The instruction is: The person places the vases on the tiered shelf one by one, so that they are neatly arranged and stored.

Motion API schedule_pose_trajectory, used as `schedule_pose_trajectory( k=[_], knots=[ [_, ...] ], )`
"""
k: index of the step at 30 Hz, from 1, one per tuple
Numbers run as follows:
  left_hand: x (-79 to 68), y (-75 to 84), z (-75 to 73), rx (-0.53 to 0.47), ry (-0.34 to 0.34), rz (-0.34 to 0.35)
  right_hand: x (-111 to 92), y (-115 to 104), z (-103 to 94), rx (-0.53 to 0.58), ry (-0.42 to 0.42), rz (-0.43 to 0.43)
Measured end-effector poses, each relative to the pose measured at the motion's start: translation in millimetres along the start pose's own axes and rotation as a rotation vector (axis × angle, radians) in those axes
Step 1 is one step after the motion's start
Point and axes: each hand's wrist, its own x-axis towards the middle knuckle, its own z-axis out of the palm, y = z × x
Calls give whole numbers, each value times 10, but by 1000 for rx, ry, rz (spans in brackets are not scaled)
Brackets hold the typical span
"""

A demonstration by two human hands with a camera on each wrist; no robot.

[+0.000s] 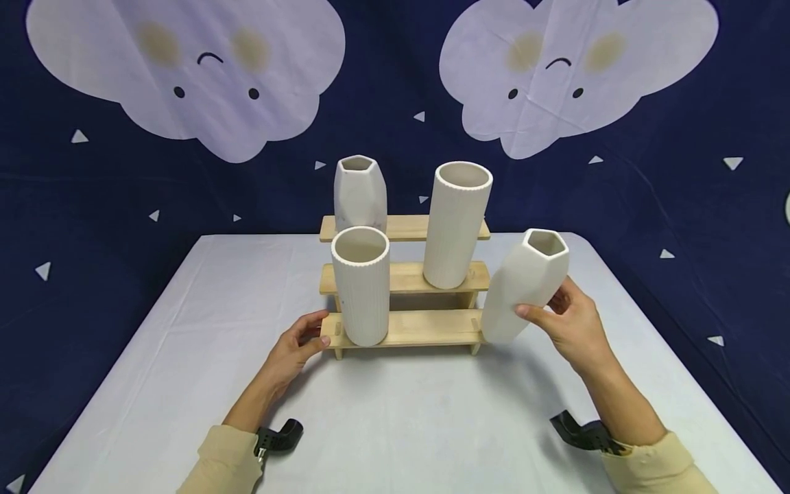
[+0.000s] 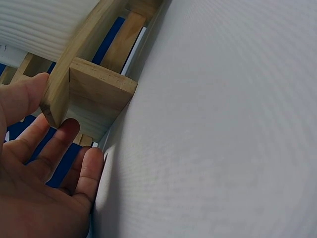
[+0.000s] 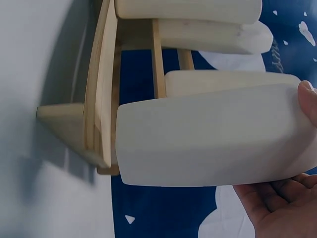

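A three-step wooden stand [image 1: 432, 326] is in the middle of the head view. My left hand [image 1: 296, 348] pinches the left end of its lowest board, thumb [image 2: 27, 96] above and fingertips under the edge. With my right hand [image 1: 574, 328] I grip a faceted white vase [image 1: 523, 291], thumb on the near side. That vase leans to the right, its base beside the right end of the lowest board; in the right wrist view it overlaps another vase behind. A ribbed white vase [image 1: 364, 295] stands upright on the lowest board, near my left hand.
Another ribbed vase [image 1: 455, 226] stands on the middle board, toward the right. On the top board at left is a faceted, marbled vase [image 1: 361, 193]. A white cloth covers the table [image 1: 395, 425]; a dark blue curtain [image 1: 395, 89] with clouds hangs behind.
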Motion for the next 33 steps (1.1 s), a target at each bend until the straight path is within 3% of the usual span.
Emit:
schedule_pose_trajectory(
  k=[11, 33],
  knots=[
    [1, -4, -2, -6, 0, 2, 53, -113, 222, 49, -67, 19],
    [1, 2, 10, 21, 19, -12, 174, -166, 534, 158, -121, 16]
  ],
)
